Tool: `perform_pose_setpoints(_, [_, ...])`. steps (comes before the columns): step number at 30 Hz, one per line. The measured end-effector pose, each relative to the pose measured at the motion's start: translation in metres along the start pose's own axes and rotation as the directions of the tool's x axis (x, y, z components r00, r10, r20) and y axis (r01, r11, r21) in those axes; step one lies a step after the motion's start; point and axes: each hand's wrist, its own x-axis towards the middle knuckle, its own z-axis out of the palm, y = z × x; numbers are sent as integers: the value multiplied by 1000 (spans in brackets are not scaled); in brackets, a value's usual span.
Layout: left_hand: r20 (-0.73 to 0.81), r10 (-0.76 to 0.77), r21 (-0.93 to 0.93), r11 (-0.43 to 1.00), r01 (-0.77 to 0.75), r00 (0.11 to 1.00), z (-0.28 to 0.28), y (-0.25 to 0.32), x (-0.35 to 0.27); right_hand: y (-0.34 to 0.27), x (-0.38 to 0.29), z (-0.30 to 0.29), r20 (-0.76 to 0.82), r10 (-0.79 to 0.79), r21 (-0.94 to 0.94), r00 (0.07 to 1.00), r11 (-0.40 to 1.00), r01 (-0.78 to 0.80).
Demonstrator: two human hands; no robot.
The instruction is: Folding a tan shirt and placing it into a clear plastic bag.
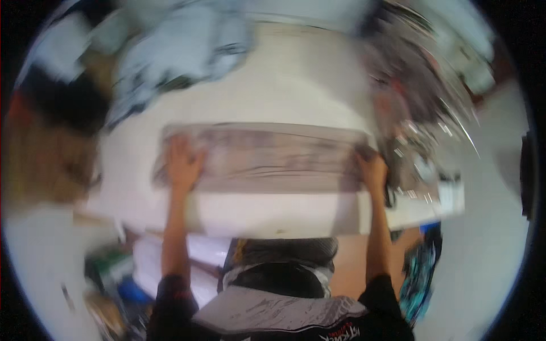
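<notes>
A long mauve-brown folded cloth (273, 157), perhaps a garment, lies crosswise on the pale tabletop (273, 213) in front of me. Creases run along its length. My left hand (183, 162) rests flat on its left end, thumb apart from the fingers. At the opposite end, my right hand (372, 166) has its fingers curled in on the fabric and appears to grip it. Motion blur hides the fine detail of both hands and of the cloth.
Pale blue-grey fabric (187, 47) is piled at the table's back left. A heap of brownish cloth (405, 76) and shiny clear plastic wrapping (411, 162) occupies the right side. A cardboard-brown shape (47, 162) stands beyond the left edge. Colourful items (420, 264) lie below right.
</notes>
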Motion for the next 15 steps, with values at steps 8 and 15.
perform_pose_setpoints(8, [-84, 51, -137, 989, -63, 995, 7, 47, -22, 68, 20, -41, -115, -130, 98, 985, 985, 142])
perform_pose_setpoints(15, [-31, 166, -343, 925, -166, 986, -11, 146, -53, -30, 5, -139, -302, -242, -41, 922, 970, 241])
